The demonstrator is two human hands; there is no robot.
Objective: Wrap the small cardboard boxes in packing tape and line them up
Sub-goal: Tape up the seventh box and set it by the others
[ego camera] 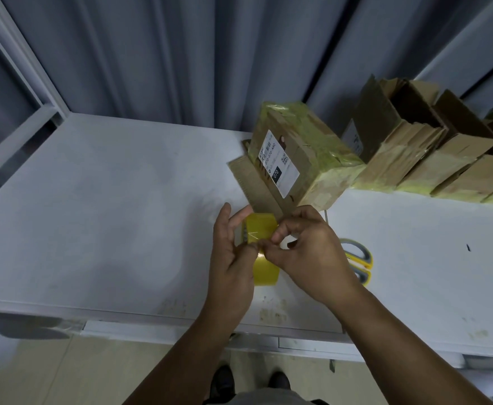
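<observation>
Packing tape (262, 229) first: a yellow-tinted roll is held just above the near half of the white table (108, 214). The left hand (230, 258) is wrapped round the roll to steady it. The fingertips of the right hand (312, 258) are pinched together on its outer face, apparently picking the loose end free so a strip can be drawn off. Neither hand holds a box.

Just right of the hands, partly hidden behind the right wrist, lie yellow-handled scissors (359, 258), probably parked within reach for cutting each strip.

Farther back stands the small cardboard box (312, 153) likely next in line. It is tilted on the table with a flap (257, 182) hanging open toward the hands, and its top and far side already carry yellowish film. Its white shipping label (279, 163) faces the camera and reads "070" in white on a black block. A line above looks like "070-070 A80", beside a small QR code; the finer print is too small to tell.

To its right, along the table's far edge, a row of boxes (429, 159) stands side by side and touching, with yellow tape showing at the bases and several top flaps open — the line-up begun, by the look of it. Behind hangs a grey pleated curtain (181, 54).
</observation>
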